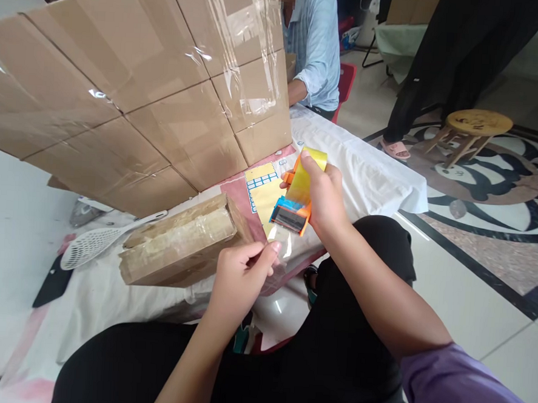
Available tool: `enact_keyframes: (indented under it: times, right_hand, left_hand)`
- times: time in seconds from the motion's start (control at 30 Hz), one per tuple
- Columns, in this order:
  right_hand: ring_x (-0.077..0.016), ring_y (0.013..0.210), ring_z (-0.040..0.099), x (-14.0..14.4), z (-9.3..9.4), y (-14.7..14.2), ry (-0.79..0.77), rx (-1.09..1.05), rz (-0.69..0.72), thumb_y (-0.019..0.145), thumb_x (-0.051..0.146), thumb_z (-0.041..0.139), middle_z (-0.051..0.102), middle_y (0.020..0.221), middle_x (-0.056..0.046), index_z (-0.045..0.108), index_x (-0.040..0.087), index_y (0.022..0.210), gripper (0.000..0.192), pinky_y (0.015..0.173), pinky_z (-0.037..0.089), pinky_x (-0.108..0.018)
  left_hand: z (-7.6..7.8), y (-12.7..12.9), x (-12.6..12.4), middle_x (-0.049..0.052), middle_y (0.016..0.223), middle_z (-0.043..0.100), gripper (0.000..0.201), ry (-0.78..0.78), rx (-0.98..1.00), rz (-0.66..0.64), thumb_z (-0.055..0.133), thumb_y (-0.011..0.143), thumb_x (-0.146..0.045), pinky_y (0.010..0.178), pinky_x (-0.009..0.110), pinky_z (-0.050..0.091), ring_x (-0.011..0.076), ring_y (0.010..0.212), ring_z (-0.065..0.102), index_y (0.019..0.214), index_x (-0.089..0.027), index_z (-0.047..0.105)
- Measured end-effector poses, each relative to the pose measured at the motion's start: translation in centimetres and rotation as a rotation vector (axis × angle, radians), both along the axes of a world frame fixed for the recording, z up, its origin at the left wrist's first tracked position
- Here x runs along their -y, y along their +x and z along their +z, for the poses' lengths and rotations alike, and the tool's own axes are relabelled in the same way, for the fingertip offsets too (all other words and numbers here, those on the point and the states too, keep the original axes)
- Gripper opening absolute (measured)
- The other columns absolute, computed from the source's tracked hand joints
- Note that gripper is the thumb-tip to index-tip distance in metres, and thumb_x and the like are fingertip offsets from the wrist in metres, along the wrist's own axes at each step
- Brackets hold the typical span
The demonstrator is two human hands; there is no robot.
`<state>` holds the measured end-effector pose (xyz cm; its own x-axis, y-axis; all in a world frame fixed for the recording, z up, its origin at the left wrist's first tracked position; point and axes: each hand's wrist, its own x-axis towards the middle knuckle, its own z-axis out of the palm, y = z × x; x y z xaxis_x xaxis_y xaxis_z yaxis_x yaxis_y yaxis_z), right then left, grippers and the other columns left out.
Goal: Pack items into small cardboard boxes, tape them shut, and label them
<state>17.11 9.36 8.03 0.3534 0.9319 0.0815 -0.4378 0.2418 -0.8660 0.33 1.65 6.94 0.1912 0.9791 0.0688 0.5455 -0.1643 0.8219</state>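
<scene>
Meanwhile the right hand (326, 196) is gripping the tape dispenser (297, 194), half hiding it, while left hand (241, 273) fingers (266, 250) are pinching the barely visible clear tape end (279, 241)

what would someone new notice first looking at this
Likely the orange tape dispenser with its yellow roll at centre, gripped by the right hand, while the left hand pinches the clear tape end just below it. Next, the big taped cardboard boxes filling the upper left, with a small taped package lying on the table below them.
</scene>
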Motion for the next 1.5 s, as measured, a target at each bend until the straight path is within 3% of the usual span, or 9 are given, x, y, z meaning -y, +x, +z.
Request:
enact_keyframes:
  times: [0.17,0.4,0.63,0.7,0.83,0.9,1.2,1.37,1.5]
  right_hand:
    - [-0.0173,0.071,0.068,-0.3,-0.4,-0.6,0.119,0.138,-0.115,0.085,0.055,0.072,0.065,0.076,0.0,0.054,0.024,0.092,0.036,0.064,0.057,-0.03]
    - [-0.0182,0.081,0.069,0.6,-0.4,-1.0,0.221,0.18,-0.197,0.086,0.051,0.07,0.07,0.095,-0.002,0.053,0.029,0.105,0.033,0.076,0.06,-0.036]
    - [-0.019,0.084,0.069,2.0,0.7,-0.3,0.127,0.098,-0.219,0.08,0.044,0.078,0.07,0.095,-0.002,0.054,0.031,0.106,0.037,0.073,0.059,-0.034]
    - [-0.0194,0.082,0.069,2.2,1.3,-0.2,0.068,0.029,-0.12,0.079,0.048,0.077,0.07,0.089,-0.002,0.056,0.029,0.1,0.036,0.069,0.059,-0.034]
    - [-0.0212,0.069,0.067,1.7,1.5,-0.2,-0.103,-0.152,0.292,0.077,0.063,0.074,0.066,0.071,-0.003,0.057,0.023,0.082,0.044,0.061,0.057,-0.034]
    - [-0.0203,0.064,0.066,1.2,1.2,-0.3,-0.151,-0.207,0.356,0.078,0.065,0.072,0.065,0.068,-0.003,0.058,0.021,0.081,0.046,0.06,0.057,-0.035]
    - [-0.0206,0.065,0.069,1.0,0.8,0.0,-0.064,-0.137,0.175,0.083,0.064,0.069,0.067,0.073,-0.003,0.058,0.022,0.085,0.043,0.06,0.059,-0.035]
    - [-0.0211,0.085,0.072,1.4,0.7,-0.3,0.079,0.058,-0.155,0.085,0.054,0.071,0.071,0.09,-0.003,0.058,0.027,0.099,0.033,0.069,0.059,-0.033]
    - [-0.0223,0.096,0.07,2.3,1.2,0.2,0.066,0.112,-0.246,0.08,0.043,0.077,0.071,0.101,-0.003,0.057,0.032,0.112,0.039,0.072,0.059,-0.035]
  left_hand:
    - [0.3,-0.4,-0.5,-0.002,0.053,0.062,0.04,-0.13,0.068,-0.014,0.063,0.091,-0.046,0.056,0.022,0.043,0.0116,0.054,0.057,0.063,-0.019,0.072]
    - [0.3,-0.7,-0.6,-0.001,0.052,0.06,0.042,-0.141,0.122,-0.028,0.064,0.091,-0.046,0.054,0.023,0.042,0.012,0.052,0.055,0.06,-0.018,0.07]
    - [-0.4,-0.7,-0.7,0.001,0.053,0.062,0.044,-0.142,0.15,-0.05,0.063,0.091,-0.05,0.053,0.024,0.044,0.0128,0.05,0.056,0.064,-0.017,0.071]
    - [-0.5,-0.6,-0.7,0.001,0.053,0.063,0.042,-0.11,0.135,-0.064,0.063,0.092,-0.048,0.054,0.024,0.045,0.0133,0.052,0.058,0.065,-0.018,0.072]
    - [-0.6,-0.4,-0.8,0.0,0.055,0.064,0.04,0.076,0.092,-0.134,0.064,0.092,-0.041,0.055,0.023,0.042,0.0118,0.053,0.056,0.058,-0.018,0.065]
    - [-0.8,-0.4,-0.9,-0.001,0.054,0.062,0.042,0.145,0.062,-0.113,0.063,0.093,-0.04,0.055,0.023,0.04,0.0107,0.053,0.053,0.056,-0.018,0.061]
    - [-0.4,-0.6,-0.5,-0.002,0.052,0.062,0.04,0.031,0.097,-0.11,0.063,0.093,-0.042,0.052,0.022,0.041,0.0111,0.051,0.056,0.062,-0.019,0.07]
    - [0.5,-0.8,0.0,-0.001,0.054,0.062,0.04,-0.035,0.087,-0.072,0.061,0.094,-0.045,0.053,0.022,0.043,0.0113,0.052,0.057,0.066,-0.019,0.073]
    - [0.9,-1.1,0.0,-0.001,0.053,0.061,0.04,-0.025,0.076,-0.066,0.062,0.094,-0.045,0.053,0.023,0.044,0.0119,0.051,0.057,0.066,-0.019,0.073]
